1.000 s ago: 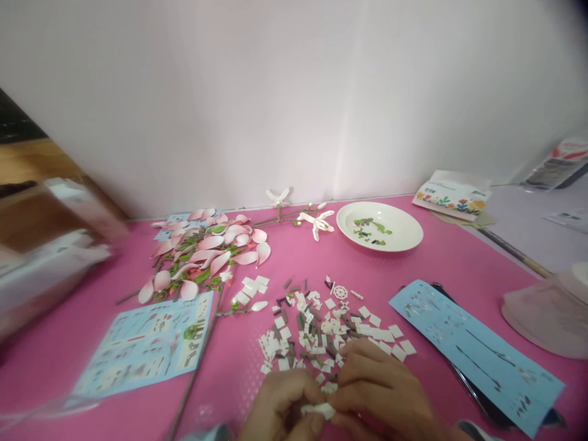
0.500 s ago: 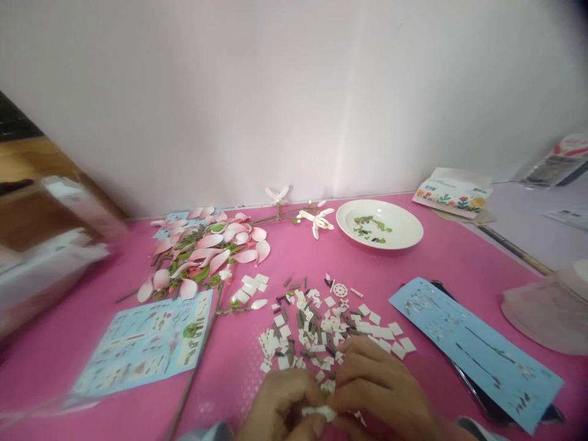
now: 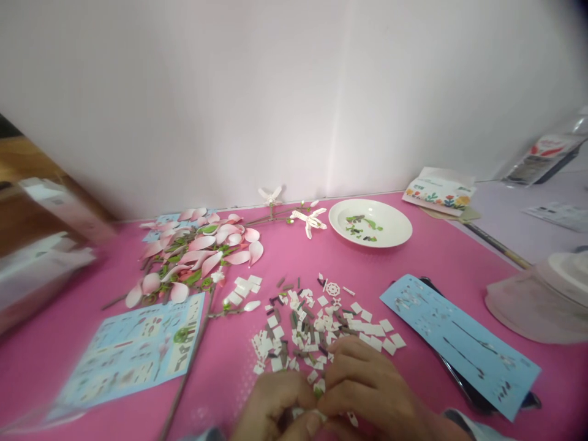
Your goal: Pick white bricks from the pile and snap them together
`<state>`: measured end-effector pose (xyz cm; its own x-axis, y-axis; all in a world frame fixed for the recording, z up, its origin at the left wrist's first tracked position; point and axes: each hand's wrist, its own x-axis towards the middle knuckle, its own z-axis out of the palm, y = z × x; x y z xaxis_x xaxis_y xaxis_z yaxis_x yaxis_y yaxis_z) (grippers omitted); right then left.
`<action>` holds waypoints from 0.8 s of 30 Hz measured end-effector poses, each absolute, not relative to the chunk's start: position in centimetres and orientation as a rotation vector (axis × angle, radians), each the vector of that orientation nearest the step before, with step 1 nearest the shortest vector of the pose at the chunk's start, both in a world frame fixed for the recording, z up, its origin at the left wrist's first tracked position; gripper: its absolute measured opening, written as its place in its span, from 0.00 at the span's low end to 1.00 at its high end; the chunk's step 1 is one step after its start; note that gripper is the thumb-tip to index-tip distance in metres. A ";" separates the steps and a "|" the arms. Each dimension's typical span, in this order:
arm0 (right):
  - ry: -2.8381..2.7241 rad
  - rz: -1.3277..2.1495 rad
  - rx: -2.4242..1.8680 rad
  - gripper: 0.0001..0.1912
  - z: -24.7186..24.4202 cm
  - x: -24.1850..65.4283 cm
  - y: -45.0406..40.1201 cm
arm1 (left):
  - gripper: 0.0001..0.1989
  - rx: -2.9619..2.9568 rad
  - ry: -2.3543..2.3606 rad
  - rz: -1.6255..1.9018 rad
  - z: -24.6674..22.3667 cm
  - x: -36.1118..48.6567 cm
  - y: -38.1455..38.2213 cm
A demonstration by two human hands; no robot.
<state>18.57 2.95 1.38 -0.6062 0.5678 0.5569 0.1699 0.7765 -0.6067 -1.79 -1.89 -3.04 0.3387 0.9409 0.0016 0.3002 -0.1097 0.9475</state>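
Note:
At the bottom centre, my left hand [image 3: 274, 404] and my right hand [image 3: 367, 389] meet, fingers curled together around a small white piece [image 3: 301, 414] that is mostly hidden. Just beyond them spreads a pile of small white, grey and brown pieces [image 3: 316, 324]. A green bit [image 3: 318, 387] shows between the hands and the pile. Left of the pile are some white square tiles [image 3: 242, 289] and a brown stem [image 3: 188, 380] with a white bud. Pink petals [image 3: 202, 251] with green leaves lie farther left.
A white plate [image 3: 390, 223] holds green pieces near the wall. White flower parts [image 3: 309, 222] lie beside it. A blue instruction sheet [image 3: 459, 343] rests on a dark device at right; another sheet [image 3: 128, 355] lies left. A translucent container [image 3: 537, 300] stands far right.
The view has shifted slightly, so the objects on the table appear a little farther left. Both hands remain together around the white piece.

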 end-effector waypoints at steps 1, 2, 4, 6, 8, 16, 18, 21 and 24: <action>-2.179 0.649 -0.551 0.05 1.3 18.5 3.0 | 0.11 1.626 1.147 0.817 -2.9 -1.8 -1.9; -2.173 0.643 -0.551 0.05 1.3 18.5 3.0 | 0.11 1.620 1.157 0.818 -2.9 -1.7 -1.9; -2.149 0.616 -0.553 0.06 1.3 18.5 2.9 | 0.10 1.589 1.179 0.825 -2.9 -1.7 -2.0; -2.114 0.573 -0.567 0.06 1.3 18.4 2.9 | 0.10 1.569 1.176 0.845 -3.0 -1.5 -1.9; -2.078 0.533 -0.601 0.05 1.3 18.4 3.0 | 0.09 1.548 1.133 0.886 -3.0 -1.3 -1.8; -2.059 0.559 -0.695 0.08 1.1 18.7 3.2 | 0.06 1.409 1.054 1.097 -2.6 -0.4 -0.8; -2.074 0.579 -0.734 0.08 1.1 18.6 3.1 | 0.07 1.462 1.068 1.112 -2.5 -0.4 -0.7; -2.119 0.618 -0.794 0.07 1.2 18.5 3.0 | 0.06 1.538 1.098 1.132 -2.4 -0.4 -0.6; -2.131 0.636 -0.805 0.07 1.1 18.5 2.9 | 0.06 1.589 1.134 1.147 -2.4 -0.2 -0.6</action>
<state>18.48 2.91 1.14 -0.5147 0.7140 0.4747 0.3372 0.6776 -0.6536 -0.24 -0.58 -2.39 0.1681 0.9658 0.1973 0.1862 -0.2277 0.9558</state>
